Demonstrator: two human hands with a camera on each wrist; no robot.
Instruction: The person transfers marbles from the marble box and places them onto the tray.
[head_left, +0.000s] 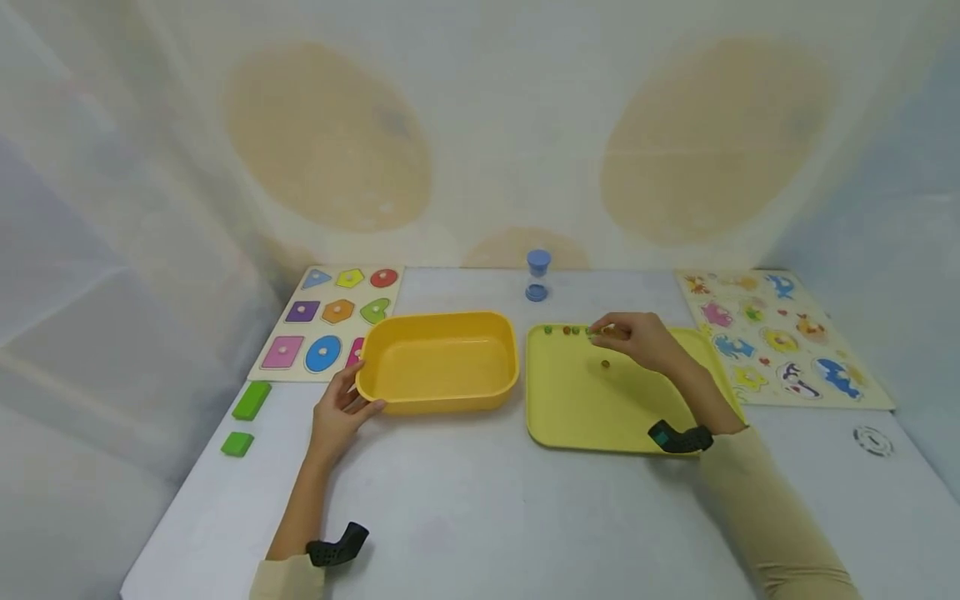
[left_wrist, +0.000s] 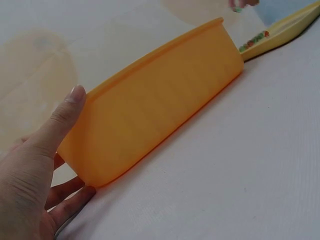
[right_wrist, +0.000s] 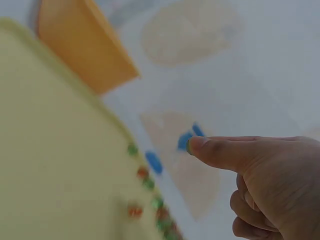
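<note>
My left hand (head_left: 337,414) holds the left end of an orange-yellow plastic basin (head_left: 438,406). In the left wrist view its thumb lies by the rim of the basin (left_wrist: 155,95), with the fingers at the bottom corner. Above the far edge of a yellow tray (head_left: 577,417), my right hand (head_left: 636,337) pinches a small green bead (right_wrist: 190,146) between thumb and fingertip. Several small green and reddish-brown beads (right_wrist: 160,212) lie along that edge. One brown bead (head_left: 605,364) sits apart from the row on the tray.
A shape puzzle board (head_left: 292,329) lies behind the basin at left, with two green blocks (head_left: 251,401) in front of it. A blue sand timer (head_left: 537,275) stands at the back. An animal puzzle board (head_left: 787,342) and a round printed disc (head_left: 873,442) lie at right.
</note>
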